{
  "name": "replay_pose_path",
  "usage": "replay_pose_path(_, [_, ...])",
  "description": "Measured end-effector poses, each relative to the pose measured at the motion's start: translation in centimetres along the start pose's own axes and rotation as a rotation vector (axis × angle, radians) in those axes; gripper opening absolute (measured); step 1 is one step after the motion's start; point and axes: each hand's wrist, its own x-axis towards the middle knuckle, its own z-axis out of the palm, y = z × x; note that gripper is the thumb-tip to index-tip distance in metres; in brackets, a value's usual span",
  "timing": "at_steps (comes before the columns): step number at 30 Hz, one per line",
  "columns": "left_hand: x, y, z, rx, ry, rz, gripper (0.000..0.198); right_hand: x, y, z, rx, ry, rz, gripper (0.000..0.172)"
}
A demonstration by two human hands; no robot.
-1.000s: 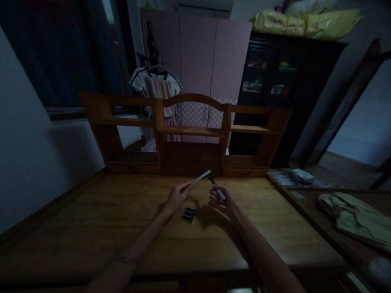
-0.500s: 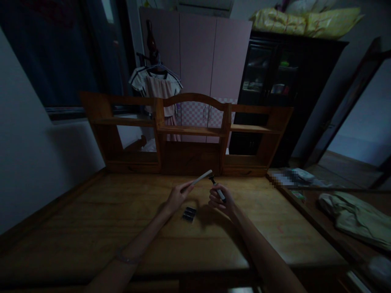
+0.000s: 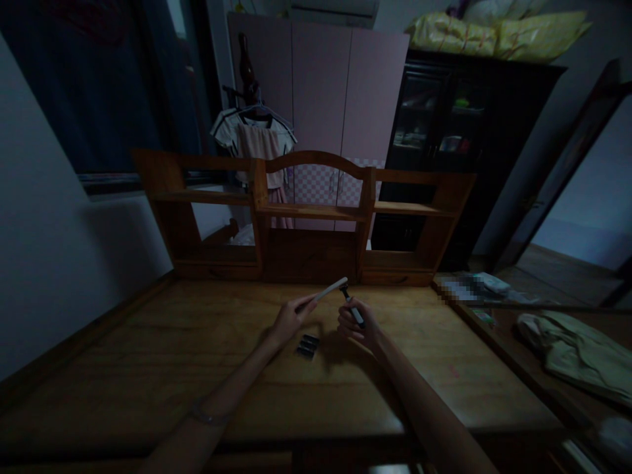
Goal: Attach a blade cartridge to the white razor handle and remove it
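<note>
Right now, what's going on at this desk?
A person works at a wooden desk in a dim room. The left hand pinches one end of a pale slim strip. The right hand holds a small dark-tipped tool. Their ends meet or nearly meet above the desk; contact is unclear. A few small dark pieces lie just below the hands. A wooden shelf unit stands behind.

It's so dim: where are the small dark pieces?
The small dark pieces lie mid-picture on the wooden desk, just below the left hand, left of the right hand.
</note>
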Motion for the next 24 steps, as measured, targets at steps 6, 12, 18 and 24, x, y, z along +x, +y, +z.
replay_pose_path(6, [-0.03,0.11,0.11,0.014,-0.013,-0.022,0.038,0.05,0.12,-0.43,-0.017,0.018,0.019,0.037])
replay_pose_path(12, [-0.02,0.13,0.09,0.001,-0.028,0.005,0.036,0.13,0.02,-0.41,-0.037,-0.039,0.028,0.039])
replay_pose_path(18, [-0.06,0.15,0.09,0.005,0.015,-0.014,0.037,0.1,-0.03,-0.51,-0.014,-0.051,0.025,0.039])
replay_pose_path(24, [-0.22,0.56,0.13,-0.007,-0.009,-0.002,0.037,0.01,-0.22,0.14,0.003,-0.05,0.019,0.039])
